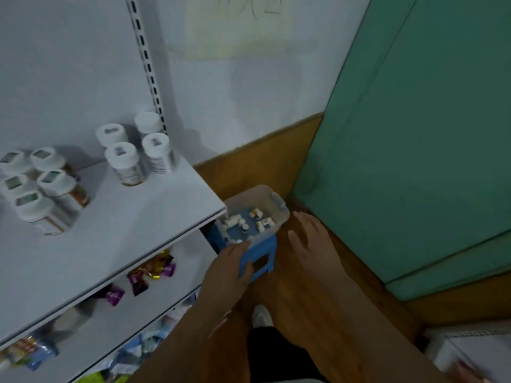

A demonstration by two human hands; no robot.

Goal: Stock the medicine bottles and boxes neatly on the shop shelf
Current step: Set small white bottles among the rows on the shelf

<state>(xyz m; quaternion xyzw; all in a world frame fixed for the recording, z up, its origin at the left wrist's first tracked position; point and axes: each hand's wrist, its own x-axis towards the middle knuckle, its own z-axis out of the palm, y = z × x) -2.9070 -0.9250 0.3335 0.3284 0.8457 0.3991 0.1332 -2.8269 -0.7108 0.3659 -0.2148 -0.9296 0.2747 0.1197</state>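
A brown wooden floor (pixel 345 286) meets a pale wall, with a big green panel (pixel 414 134) on the right. Down on the floor sits a blue stool (pixel 261 257), and on top of it is a clear plastic tub (pixel 279 214) with small white medicine bottles (pixel 260 219) lying loose inside. The left hand (pixel 231 265) rests on the near edge of the stool, fingers (pixel 244 246) bent over it up by the tub's rim. The right hand (pixel 305 234) is just beside the tub with its fingers spread out flat, holding nothing.

The little bottles look light, hard and smooth, so they could roll or slip. I think it is best to pinch one around its middle, or lift the whole tub by its two sides.

To the left is the white shop shelf (pixel 154 217). White-capped medicine jars (pixel 138 150) stand on it in two neat groups. Lower shelves hold shiny purple packets (pixel 138 283).
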